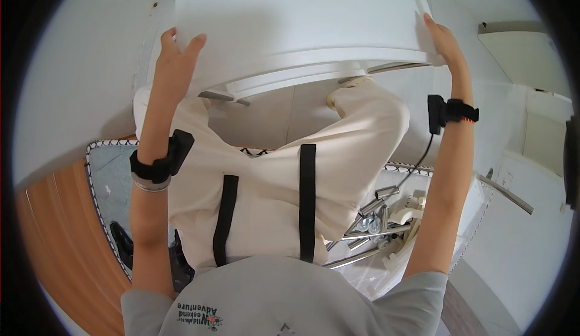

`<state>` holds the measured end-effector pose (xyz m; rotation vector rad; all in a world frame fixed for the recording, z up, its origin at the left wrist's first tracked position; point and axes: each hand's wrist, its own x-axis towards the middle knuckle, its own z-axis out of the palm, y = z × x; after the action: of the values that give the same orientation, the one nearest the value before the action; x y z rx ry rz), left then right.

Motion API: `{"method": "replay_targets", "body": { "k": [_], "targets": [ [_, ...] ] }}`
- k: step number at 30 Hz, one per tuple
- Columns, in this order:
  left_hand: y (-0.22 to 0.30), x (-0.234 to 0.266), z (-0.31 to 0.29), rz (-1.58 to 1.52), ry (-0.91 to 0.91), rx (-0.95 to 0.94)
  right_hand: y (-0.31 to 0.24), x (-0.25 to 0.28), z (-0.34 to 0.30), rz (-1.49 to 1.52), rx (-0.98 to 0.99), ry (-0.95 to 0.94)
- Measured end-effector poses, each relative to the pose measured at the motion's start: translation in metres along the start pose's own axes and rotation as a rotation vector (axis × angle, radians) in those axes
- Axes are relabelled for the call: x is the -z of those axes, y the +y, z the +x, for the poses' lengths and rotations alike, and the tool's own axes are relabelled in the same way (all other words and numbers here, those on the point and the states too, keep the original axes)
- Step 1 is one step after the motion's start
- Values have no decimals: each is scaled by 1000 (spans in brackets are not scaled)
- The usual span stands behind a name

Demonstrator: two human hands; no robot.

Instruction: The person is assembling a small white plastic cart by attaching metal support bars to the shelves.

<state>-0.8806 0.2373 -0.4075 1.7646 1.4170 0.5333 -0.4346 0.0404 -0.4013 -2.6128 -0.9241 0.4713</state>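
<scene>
A large white panel point(302, 22) fills the upper middle of the view, held up in front of the person with its lower edge curving just above their knees. It looks like a flat furniture board with metal fittings showing beneath its lower edge. Below it the person's legs in cream trousers point(272, 179) with black straps stretch out over a patterned rug point(106, 179), whose scalloped border runs down the left side next to a wooden floor point(54, 245).

The left hand point(175, 58) clasps the panel's left edge, fingers curled over the front face and thumb behind. The right hand point(444, 40) presses flat along the panel's right edge, fingers extended; whether the thumb wraps behind cannot be told. Both wrists carry black bands.

By the rug's right edge, just beside the right thigh, lies a heap of metal tubes and bolts point(374, 221) with some white plastic parts point(408, 218), on a clear plastic sheet.

The board is wide, and on the right it seems held more by pressure than by a clasp. If that palm slips, the panel could pivot on the left hand and drop onto the legs or the loose hardware. Its upper part is out of view, so it could also knock the nearby wall unseen.
</scene>
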Motion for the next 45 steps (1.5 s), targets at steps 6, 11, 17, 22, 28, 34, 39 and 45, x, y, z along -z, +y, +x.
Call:
{"method": "replay_targets", "body": {
  "k": [6, 11, 17, 22, 28, 34, 39, 45],
  "targets": [
    [51, 31, -10, -660, 280, -696, -10, 3, -10, 102, -72, 12],
    [39, 4, -22, -103, 4, -621, -10, 4, 0, 118, -65, 56],
    [52, 29, -18, -400, 65, -541, -20, 3, -12, -47, 66, 24],
    [26, 19, -6, -246, -93, -388, -22, 1, -22, -86, 80, 104],
    [37, 25, -21, -414, -12, -428, -22, 5, -18, -62, 61, 71],
    [42, 27, -21, -413, -11, -509, -14, 4, -20, -129, 76, 118],
    [30, 24, -11, -249, 111, -512, -18, 1, -19, -122, 79, 78],
    [50, 34, -19, -427, 41, -460, -16, 1, -23, -130, 81, 126]
  ]
}}
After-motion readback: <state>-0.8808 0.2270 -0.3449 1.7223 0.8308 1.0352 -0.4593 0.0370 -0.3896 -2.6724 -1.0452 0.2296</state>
